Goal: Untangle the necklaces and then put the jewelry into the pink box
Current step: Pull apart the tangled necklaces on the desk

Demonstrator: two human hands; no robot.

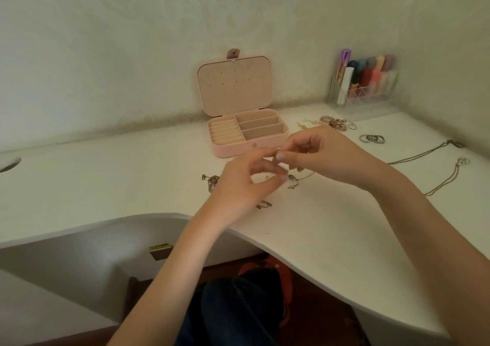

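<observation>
Both hands raised just above the white counter [331, 221], meeting near its middle, in front of the pink box [240, 131]. Left hand [246, 184]: fingers curled, tips drawn together; what they pinch is too fine to make out. Right hand [318, 157]: fingers bent, thumb and forefinger tips pressed together at the left hand's fingertips, apparently on a thin chain. Tangled necklaces [293, 181] lie on the counter directly under the hands: thin metallic chain, small pendants; one clump shows left of the left hand.

Pink box: rectangular, rounded corners, lid upright against the wall, perforated inner panel, beige padded ring rolls and three long compartments.

Toward the right edge: two fine chains [440, 176] laid out straight, silver rings [371, 138], beaded earrings [331, 123]. Far right corner: clear plastic organizer [371, 99] holding coloured tubes.
</observation>
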